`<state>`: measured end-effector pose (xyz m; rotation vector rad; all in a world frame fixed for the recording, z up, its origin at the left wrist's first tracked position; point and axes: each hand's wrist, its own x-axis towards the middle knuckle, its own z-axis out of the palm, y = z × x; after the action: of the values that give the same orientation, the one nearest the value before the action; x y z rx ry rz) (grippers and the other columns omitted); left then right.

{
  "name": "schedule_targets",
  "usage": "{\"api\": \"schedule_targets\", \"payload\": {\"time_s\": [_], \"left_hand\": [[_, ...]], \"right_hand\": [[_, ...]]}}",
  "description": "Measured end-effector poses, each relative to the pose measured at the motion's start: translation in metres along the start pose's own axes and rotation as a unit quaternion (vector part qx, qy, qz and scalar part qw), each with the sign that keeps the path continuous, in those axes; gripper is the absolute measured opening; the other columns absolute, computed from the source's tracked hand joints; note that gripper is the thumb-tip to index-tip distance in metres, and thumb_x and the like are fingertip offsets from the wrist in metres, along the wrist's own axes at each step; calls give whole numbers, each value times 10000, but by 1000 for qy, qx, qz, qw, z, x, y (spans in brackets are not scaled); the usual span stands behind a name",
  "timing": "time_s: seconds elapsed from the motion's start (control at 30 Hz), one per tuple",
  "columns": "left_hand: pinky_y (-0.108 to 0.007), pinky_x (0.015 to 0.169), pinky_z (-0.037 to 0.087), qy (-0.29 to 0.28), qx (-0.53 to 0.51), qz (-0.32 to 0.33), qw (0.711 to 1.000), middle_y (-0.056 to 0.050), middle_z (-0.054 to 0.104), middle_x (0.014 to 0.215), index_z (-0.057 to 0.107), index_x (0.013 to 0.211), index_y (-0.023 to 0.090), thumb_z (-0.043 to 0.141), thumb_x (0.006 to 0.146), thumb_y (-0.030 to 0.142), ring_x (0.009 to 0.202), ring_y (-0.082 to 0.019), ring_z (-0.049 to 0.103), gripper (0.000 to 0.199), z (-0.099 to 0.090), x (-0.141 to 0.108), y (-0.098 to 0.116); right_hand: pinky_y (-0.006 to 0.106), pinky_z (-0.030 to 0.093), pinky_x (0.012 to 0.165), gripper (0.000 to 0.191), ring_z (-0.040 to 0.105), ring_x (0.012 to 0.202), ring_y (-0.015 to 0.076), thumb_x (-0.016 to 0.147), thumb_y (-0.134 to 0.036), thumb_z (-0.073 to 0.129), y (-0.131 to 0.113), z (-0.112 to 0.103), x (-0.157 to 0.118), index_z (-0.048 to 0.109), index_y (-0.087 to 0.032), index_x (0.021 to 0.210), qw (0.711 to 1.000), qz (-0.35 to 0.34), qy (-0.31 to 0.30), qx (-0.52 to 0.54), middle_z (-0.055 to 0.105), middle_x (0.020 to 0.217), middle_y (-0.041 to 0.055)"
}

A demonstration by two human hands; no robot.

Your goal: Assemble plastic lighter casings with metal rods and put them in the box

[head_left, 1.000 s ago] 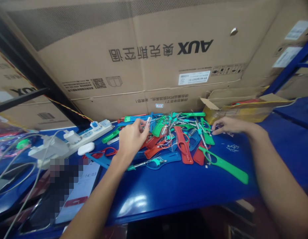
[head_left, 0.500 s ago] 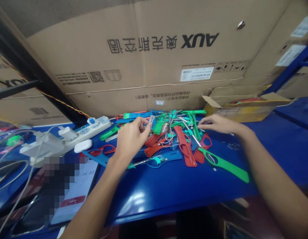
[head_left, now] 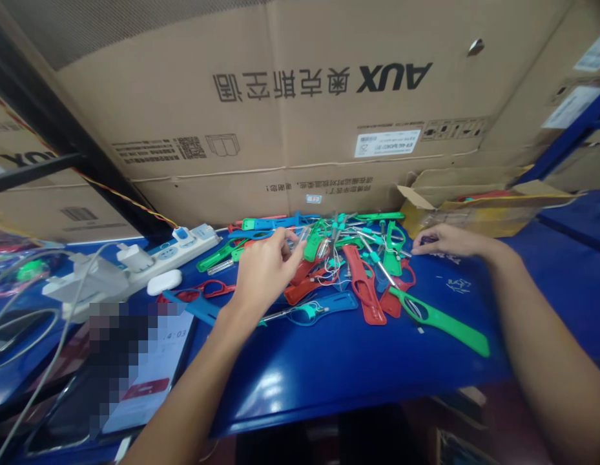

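1. A big AUX cardboard carton (head_left: 280, 116) stands behind a blue worktop (head_left: 300, 387), with a power strip (head_left: 178, 252) at the left.
2. In the head view, a pile of red, green and blue plastic tags with thin wires (head_left: 348, 271) lies at the middle.
3. The left hand (head_left: 265, 278) is over the pile, its grip apart, fingertips just beside a small clear tube (head_left: 304, 235).
4. The right hand (head_left: 449, 242) is at the pile's right edge; I cannot tell if its grip is closed.
5. The wires seem tangled, so a slow pick by one piece is probably best.
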<state>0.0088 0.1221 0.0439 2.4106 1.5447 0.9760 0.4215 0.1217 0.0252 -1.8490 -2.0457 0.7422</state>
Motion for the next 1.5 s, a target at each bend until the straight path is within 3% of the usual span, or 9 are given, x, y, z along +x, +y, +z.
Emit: {"api": "schedule_targets", "payload": {"time_s": [0.13,0.3,0.47,0.63,0.8,0.9,1.2,1.37,1.5], "left_hand": [[-270,556,299,-17,-105,7,994,46,585,613,628,964,201,582,968,394,524,-111,480,198,6,-1,0],[-235,561,332,-74,-330,-44,940,35,560,678,590,914,198,565,970,409,580,-100,456,220,11,-1,8],[-217,468,318,-146,-480,-107,858,44,531,638,558,826,198,588,932,415,476,-69,411,244,8,-2,24],[-204,387,343,-200,-539,-125,809,8,687,770,514,892,210,609,918,427,384,-52,508,239,14,-6,29],[-177,332,305,-154,-552,-121,811,56,686,704,464,1122,248,662,911,405,310,-58,488,329,19,-7,26],[-171,366,357,-167,-536,-101,822,32,666,721,601,1135,214,612,953,420,360,-42,509,275,18,-6,24],[-195,497,539,-181,-537,-86,820,-144,700,1262,579,1386,214,607,952,505,926,-224,749,523,29,-8,23],[-201,530,561,-154,-519,-81,837,-120,726,1218,623,1326,218,620,955,466,934,-218,747,447,27,-9,22],[-195,519,559,-146,-516,-77,841,-114,720,1234,625,1324,222,620,961,443,949,-217,751,426,23,-9,25]], "right_hand": [[305,396,497,476,504,542,157,709,-672,716,-13,-3,-8,702,-196,700,999,46,-5,16,600,622,38],[283,365,502,431,458,531,110,846,-624,666,-64,-1,-21,654,-203,758,997,-29,10,74,631,668,23],[258,357,464,343,461,506,88,860,-529,721,-120,29,-23,638,-198,827,966,-119,81,214,739,798,51],[277,474,587,274,620,643,144,852,-451,756,-152,64,-27,647,-206,796,951,-183,14,247,698,730,10],[270,447,592,216,596,623,126,910,-422,705,-166,82,-32,725,-212,864,948,-229,44,219,697,729,-15],[266,432,592,189,587,634,122,909,-403,713,-169,86,-32,752,-222,872,943,-231,88,223,722,770,-16],[274,462,532,273,564,535,124,935,-406,668,-167,87,-29,650,-211,1125,928,-205,110,291,670,693,-25],[274,449,524,208,564,531,129,907,-425,703,-166,87,-27,691,-219,939,933,-190,151,268,640,648,-29],[313,500,665,180,654,720,181,893,-408,708,-169,86,-29,746,-233,909,934,-198,194,225,753,851,19]]}}
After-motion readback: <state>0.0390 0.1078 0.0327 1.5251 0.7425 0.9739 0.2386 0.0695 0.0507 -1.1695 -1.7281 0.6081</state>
